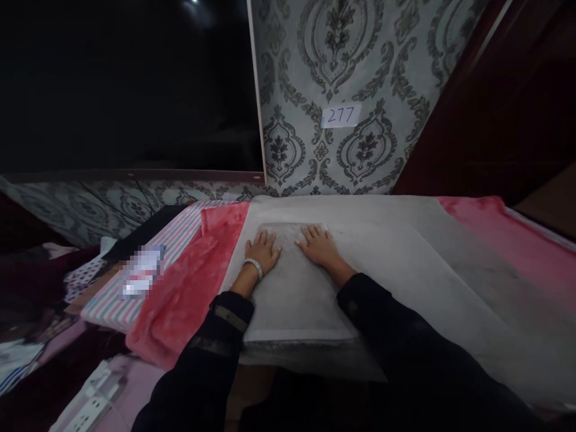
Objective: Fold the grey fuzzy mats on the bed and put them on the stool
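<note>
Resting palms down on the grey cloth (294,294), my left hand (263,252) and right hand (318,245) lie near its far corners, one on each side. My fingers are spread apart and nearly straight, and neither hand has hold of anything. The right hand angles inward, its fingers close to the far edge; the left sits by the left edge, a pale bracelet (254,268) around its wrist.

The cloth looks roughly rectangular and flat, a dull, soft grey, darker than the pale sheet (373,222) it lies on. Faint smudgy shading runs across its face. Its far edge shows as a thin line, and along the near edge goes a lighter band, with a darker, thicker-looking edge just under it. Whether that means several layers, I cannot tell. It lies straight in front of me, close to the near side of the sheet.

To its left the red blanket (184,282) spreads out in loose, plush folds, overlapping a striped cloth (108,309). Pink fabric (477,210) shows at the far right.
</note>
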`<move>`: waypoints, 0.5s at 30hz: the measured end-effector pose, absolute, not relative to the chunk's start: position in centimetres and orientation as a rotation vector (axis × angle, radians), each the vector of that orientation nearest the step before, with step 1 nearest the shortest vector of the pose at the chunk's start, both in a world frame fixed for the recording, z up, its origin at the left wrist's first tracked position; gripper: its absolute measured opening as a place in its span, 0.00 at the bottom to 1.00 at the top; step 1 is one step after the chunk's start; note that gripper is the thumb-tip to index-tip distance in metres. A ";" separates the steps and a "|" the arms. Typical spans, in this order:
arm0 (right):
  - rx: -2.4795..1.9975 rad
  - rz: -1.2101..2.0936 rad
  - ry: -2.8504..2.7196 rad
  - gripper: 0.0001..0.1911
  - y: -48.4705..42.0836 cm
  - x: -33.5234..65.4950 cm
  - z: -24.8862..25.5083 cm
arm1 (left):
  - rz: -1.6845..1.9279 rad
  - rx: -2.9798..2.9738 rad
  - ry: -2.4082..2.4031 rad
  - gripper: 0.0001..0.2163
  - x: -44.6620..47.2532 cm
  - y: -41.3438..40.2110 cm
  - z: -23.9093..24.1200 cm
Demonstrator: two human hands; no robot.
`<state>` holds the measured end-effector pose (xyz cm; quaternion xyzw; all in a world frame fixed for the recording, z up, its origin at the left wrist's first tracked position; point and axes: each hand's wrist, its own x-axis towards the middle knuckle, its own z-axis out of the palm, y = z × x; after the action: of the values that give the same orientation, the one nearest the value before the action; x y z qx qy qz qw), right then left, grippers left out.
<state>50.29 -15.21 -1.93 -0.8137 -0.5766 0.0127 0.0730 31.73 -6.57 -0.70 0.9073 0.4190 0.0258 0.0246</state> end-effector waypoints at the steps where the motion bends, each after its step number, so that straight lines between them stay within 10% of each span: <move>1: -2.483 0.049 -1.700 0.35 -15.7 50.9 -1.9 | 0.078 2.805 1.297 0.30 31.7 -6.6 -0.7; 15: -2.233 -0.005 -2.011 0.35 -24.9 46.9 -1.3 | 0.097 2.805 1.300 0.29 31.8 -6.6 -0.1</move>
<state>46.93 -24.95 -1.32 -0.7412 -0.6678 -0.0018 0.0683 31.85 -6.65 -0.12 0.9066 0.4201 0.0314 0.0244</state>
